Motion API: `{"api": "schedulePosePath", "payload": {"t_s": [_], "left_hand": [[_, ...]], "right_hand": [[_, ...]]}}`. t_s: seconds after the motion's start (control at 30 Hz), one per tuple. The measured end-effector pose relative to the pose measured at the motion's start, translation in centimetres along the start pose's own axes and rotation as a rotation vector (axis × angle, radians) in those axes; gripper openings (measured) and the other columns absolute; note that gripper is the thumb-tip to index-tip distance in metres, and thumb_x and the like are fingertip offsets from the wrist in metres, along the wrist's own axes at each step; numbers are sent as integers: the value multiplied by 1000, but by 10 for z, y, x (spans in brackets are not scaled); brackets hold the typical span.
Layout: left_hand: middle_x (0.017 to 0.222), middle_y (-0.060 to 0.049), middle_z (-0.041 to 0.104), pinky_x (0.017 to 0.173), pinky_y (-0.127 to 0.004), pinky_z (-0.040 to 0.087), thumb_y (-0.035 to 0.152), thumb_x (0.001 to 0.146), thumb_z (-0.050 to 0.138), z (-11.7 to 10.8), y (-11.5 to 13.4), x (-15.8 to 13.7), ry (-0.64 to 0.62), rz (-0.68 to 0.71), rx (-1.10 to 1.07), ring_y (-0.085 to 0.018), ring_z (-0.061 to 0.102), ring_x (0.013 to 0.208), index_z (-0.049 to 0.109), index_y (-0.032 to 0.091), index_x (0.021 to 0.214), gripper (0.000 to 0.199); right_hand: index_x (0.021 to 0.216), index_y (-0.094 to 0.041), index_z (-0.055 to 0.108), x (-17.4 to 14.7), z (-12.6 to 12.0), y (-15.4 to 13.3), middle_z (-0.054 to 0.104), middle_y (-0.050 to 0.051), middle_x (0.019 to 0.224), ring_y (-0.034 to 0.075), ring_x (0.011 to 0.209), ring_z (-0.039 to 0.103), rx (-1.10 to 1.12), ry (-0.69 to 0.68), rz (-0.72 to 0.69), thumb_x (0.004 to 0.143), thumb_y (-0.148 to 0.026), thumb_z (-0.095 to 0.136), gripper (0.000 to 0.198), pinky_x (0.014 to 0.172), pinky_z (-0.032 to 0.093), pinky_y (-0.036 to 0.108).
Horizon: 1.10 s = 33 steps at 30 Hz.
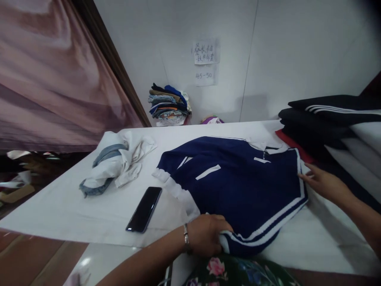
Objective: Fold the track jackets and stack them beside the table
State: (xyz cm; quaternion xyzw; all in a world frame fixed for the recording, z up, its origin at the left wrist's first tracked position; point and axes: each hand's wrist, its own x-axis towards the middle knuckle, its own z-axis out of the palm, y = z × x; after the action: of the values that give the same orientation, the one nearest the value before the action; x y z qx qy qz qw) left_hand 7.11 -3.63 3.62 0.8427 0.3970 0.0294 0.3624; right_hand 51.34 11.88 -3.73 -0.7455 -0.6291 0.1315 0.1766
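Observation:
A navy blue jacket (235, 178) with white stripes, white collar and white hem lies spread on the white-covered table. Its collar points to the far right and its hem to the left. At the near edge my left hand (206, 234), with a bracelet at the wrist, is closed on the end of the striped sleeve. My right hand (324, 180) pinches the jacket's striped shoulder edge at the right. The striped sleeve runs in a bend between both hands.
A black phone (144, 209) lies left of the jacket. Beyond it are crumpled white and denim clothes (116, 163). Folded dark garments (324, 123) are stacked at the right; another clothes pile (169, 105) stands by the wall. A pink curtain (59, 71) hangs at left.

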Motion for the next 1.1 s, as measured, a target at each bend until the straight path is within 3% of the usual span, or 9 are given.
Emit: {"api": "schedulePosePath", "payload": {"t_s": [0.1, 0.23, 0.3, 0.43, 0.6, 0.73, 0.87, 0.97, 1.1], "left_hand": [[114, 1, 64, 82, -22, 48, 26, 73, 65, -10, -21, -11, 200, 3, -258, -14, 62, 96, 61, 29, 114, 42], [125, -8, 59, 100, -38, 42, 40, 83, 53, -25, -73, -21, 808, -461, -77, -24, 52, 118, 56, 23, 121, 42], [132, -13, 53, 105, -42, 37, 46, 82, 53, -31, -102, -23, 926, -682, 49, -28, 47, 125, 50, 17, 127, 54], [138, -18, 47, 104, -39, 38, 55, 84, 49, -39, -140, -20, 863, -918, 65, -28, 45, 128, 39, 10, 135, 69], [132, -18, 53, 97, -41, 41, 56, 81, 52, -56, -153, -3, 758, -1077, 268, -32, 48, 123, 39, 11, 135, 72], [121, -17, 61, 90, -43, 42, 51, 81, 54, -72, -158, 9, 595, -1143, 421, -33, 55, 114, 49, 14, 126, 59], [106, -12, 68, 85, -38, 42, 35, 84, 48, -86, -166, 18, 420, -1054, 555, -27, 62, 103, 60, 18, 106, 30], [103, -12, 69, 83, -37, 41, 25, 84, 46, -121, -175, 29, 453, -985, 675, -26, 62, 101, 63, 18, 99, 24], [107, -17, 66, 88, -41, 37, 17, 83, 43, -212, -190, 53, 601, -957, 785, -30, 58, 107, 65, 15, 103, 30]], "right_hand": [[128, -18, 52, 38, -1, -27, 61, 14, 123, 28, 104, 60, -31, 59, -139, 79, -45, 55, 56, 94, 42, 36], [130, -9, 52, 93, 17, -69, 49, 16, 138, 26, 131, 40, -105, 69, -327, 82, -38, 55, 56, 109, 28, 33], [134, -11, 48, 121, 30, -87, 46, 15, 141, 26, 133, 37, -125, 29, -362, 83, -41, 56, 60, 111, 26, 35], [143, -19, 37, 164, 54, -117, 39, 13, 147, 30, 136, 31, -166, -139, -272, 81, -55, 56, 75, 108, 28, 45], [149, -22, 24, 188, 71, -136, 43, 17, 143, 36, 130, 39, -251, -227, -168, 77, -62, 58, 89, 101, 33, 53], [137, -21, 48, 187, 76, -140, 54, 15, 132, 31, 118, 51, -311, -197, -197, 83, -49, 56, 62, 90, 42, 39], [121, -22, 61, 172, 67, -143, 62, 11, 121, 28, 109, 57, -321, -134, -194, 88, -40, 48, 40, 80, 42, 34], [118, -18, 62, 166, 42, -141, 63, 15, 117, 27, 102, 59, -314, 20, -150, 92, -41, 41, 41, 73, 39, 33], [122, -14, 60, 173, -4, -127, 61, 20, 117, 26, 99, 58, -216, 236, 7, 93, -43, 39, 46, 68, 33, 34]]}}
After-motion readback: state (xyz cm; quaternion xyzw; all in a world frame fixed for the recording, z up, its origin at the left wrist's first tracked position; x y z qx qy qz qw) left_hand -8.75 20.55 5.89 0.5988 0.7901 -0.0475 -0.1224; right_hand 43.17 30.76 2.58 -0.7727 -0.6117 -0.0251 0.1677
